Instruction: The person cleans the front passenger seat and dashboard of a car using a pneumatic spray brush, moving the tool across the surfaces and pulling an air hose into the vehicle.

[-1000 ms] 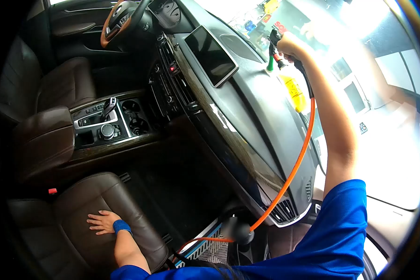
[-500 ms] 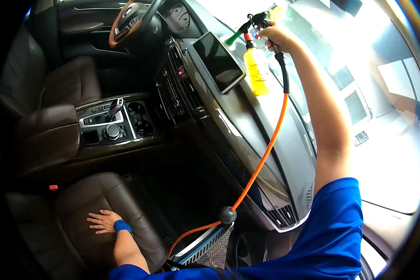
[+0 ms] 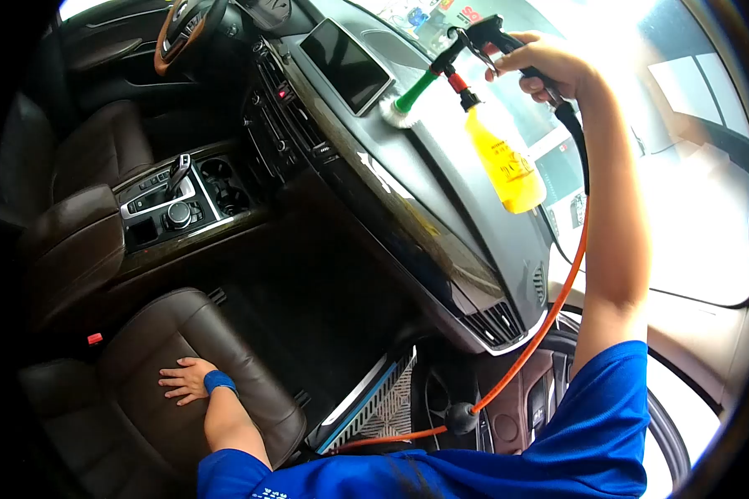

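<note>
My right hand point(image 3: 549, 68) is wrapped round the black handle of an air cleaning gun point(image 3: 484, 35), above the dashboard near the windshield. A yellow bottle point(image 3: 505, 162) hangs under the gun, and its green nozzle ends in a white round brush point(image 3: 400, 113). The brush meets the dashboard top point(image 3: 441, 170) beside the display screen point(image 3: 345, 66). An orange hose point(image 3: 562, 312) runs down from the handle past my arm. My left hand point(image 3: 188, 381) lies flat with fingers spread on the brown leather seat point(image 3: 154, 349); a blue band circles that wrist.
The centre console with its gear lever point(image 3: 179, 172) stands between the seats. A steering wheel point(image 3: 181, 37) is at the far side. A dark ball point(image 3: 461, 418) sits on the hose over the door sill point(image 3: 366, 407). The windshield point(image 3: 641, 166) slopes at the right.
My right hand has moved the gun right and nearer, and the brush now shows fully on the dashboard. The hose has swung right. The view has shifted; my left hand stays on the seat.
</note>
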Tool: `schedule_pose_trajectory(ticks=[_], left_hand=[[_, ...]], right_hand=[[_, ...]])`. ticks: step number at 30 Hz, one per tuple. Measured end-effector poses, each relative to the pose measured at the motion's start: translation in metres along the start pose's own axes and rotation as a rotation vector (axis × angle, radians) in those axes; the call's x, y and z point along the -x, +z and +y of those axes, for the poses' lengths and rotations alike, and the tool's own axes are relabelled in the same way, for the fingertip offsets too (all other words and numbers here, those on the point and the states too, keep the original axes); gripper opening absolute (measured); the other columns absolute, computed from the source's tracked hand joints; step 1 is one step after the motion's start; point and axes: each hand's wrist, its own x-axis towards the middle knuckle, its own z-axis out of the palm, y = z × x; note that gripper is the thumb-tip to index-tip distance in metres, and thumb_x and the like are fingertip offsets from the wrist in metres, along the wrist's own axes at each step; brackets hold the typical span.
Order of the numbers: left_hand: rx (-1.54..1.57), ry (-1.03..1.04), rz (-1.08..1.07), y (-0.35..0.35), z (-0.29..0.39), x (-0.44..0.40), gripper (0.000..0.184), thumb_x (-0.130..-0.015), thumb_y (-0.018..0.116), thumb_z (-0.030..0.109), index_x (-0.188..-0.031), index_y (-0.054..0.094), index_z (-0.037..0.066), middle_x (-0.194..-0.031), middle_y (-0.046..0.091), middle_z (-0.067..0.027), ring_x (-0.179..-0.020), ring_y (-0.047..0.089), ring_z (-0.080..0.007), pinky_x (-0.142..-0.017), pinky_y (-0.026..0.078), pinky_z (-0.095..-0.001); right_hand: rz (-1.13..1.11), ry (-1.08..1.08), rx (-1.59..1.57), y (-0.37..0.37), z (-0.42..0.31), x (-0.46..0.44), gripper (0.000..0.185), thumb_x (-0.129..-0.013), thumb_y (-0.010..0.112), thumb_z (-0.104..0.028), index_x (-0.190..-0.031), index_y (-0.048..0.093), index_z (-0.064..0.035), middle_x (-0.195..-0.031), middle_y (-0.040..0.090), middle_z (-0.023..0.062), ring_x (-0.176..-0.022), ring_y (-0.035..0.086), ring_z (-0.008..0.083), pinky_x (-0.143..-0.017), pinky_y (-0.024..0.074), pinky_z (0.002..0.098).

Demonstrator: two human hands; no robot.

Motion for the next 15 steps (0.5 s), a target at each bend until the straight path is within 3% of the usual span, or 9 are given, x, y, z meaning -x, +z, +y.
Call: schedule_pose_trajectory(ticks=[7, 9, 12, 15], left_hand=[[0.028, 0.006, -0.013, -0.007, 0.0, 0.0, 0.056, -0.095, 0.027, 0.041, -0.144, 0.032, 0.015, -0.151, 0.029, -0.0095, -0.136, 0.028, -0.0398, -0.107, 0.019, -0.0602], [0.059, 0.021, -0.078, -0.01, -0.002, 0.001, 0.057, -0.096, 0.022, 0.04, -0.147, 0.025, 0.013, -0.152, 0.022, -0.0142, -0.138, 0.022, -0.0427, -0.109, 0.013, -0.0607], [0.067, 0.01, -0.017, 0.0, 0.0, 0.0, 0.057, -0.096, 0.025, 0.04, -0.146, 0.029, 0.014, -0.151, 0.026, -0.0123, -0.136, 0.025, -0.0417, -0.108, 0.016, -0.0605], [0.035, 0.015, 0.005, 0.0, -0.001, 0.001, 0.056, -0.095, 0.027, 0.04, -0.145, 0.031, 0.014, -0.151, 0.028, -0.011, -0.136, 0.027, -0.041, -0.107, 0.017, -0.0603]], right_hand=[[0.138, -0.013, -0.168, 0.01, 0.022, -0.003, 0.037, -0.08, 0.061, -0.011, -0.113, 0.048, -0.0005, -0.084, 0.063, 0.0065, -0.046, 0.04, 0.0026, -0.036, 0.0336, 0.0183], [0.208, -0.018, -0.151, 0.011, 0.027, -0.017, 0.033, -0.079, 0.062, -0.01, -0.108, 0.049, -0.0008, -0.081, 0.061, 0.0059, -0.047, 0.04, 0.004, -0.037, 0.0335, 0.0204], [0.251, 0.069, -0.059, 0.009, 0.032, -0.028, 0.02, -0.077, 0.061, -0.008, -0.093, 0.052, -0.001, -0.077, 0.06, 0.0073, -0.048, 0.042, 0.0066, -0.037, 0.0358, 0.0234], [0.258, 0.131, -0.039, 0.0, 0.05, -0.037, 0.015, -0.076, 0.06, -0.007, -0.088, 0.053, 0.0002, -0.075, 0.059, 0.0077, -0.047, 0.043, 0.0084, -0.037, 0.0367, 0.0256]])
